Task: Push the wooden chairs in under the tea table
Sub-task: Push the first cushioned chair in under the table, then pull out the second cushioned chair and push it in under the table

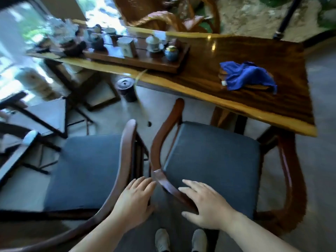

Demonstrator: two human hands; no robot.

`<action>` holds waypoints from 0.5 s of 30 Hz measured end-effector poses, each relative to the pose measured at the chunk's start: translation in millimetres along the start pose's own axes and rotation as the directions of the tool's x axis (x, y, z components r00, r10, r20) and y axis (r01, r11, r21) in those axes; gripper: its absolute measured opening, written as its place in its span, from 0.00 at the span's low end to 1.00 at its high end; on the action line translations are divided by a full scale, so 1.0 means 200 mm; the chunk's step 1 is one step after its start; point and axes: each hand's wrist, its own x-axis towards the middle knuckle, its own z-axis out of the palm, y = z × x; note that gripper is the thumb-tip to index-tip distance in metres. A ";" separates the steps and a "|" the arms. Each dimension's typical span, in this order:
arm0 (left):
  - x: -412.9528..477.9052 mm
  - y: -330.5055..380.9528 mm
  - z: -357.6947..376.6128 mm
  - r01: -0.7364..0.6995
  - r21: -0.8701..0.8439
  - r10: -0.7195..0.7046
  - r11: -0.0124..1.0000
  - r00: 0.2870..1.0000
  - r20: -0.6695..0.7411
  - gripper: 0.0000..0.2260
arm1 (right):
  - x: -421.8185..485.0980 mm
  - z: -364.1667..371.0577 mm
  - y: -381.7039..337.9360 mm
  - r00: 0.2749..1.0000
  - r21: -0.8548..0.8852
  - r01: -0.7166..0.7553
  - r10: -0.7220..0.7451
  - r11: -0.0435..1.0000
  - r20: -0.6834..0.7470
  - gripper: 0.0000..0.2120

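I note: right hand (207,206) fingers spread on curved armrest of right grey-cushioned wooden chair (212,160); left hand (134,199) open, flat on left chair (87,171) rail. Glossy dark slab tea table (254,57) straight ahead of fingertips; right chair nearer it.

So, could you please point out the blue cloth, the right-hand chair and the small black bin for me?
blue cloth (249,75), head view, middle of the crumpled fabric.
right-hand chair (214,153), head view, centre of its grey seat cushion.
small black bin (126,89), head view, its side below the lid.
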 end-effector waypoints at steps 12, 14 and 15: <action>-0.77 -0.48 -0.14 0.458 0.020 -0.457 0.889 0.889 -0.034 0.24 | 0.56 0.10 -0.46 0.925 -0.125 0.318 -0.279 0.940 0.259 0.32; -0.90 -0.58 -0.12 0.499 0.004 -0.499 0.866 0.866 0.000 0.25 | 0.70 0.16 -0.59 0.909 -0.160 0.332 -0.271 0.930 0.316 0.32; -0.92 -0.61 -0.12 0.501 0.006 -0.501 0.865 0.865 0.008 0.25 | 0.74 0.18 -0.63 0.904 -0.168 0.341 -0.273 0.925 0.329 0.33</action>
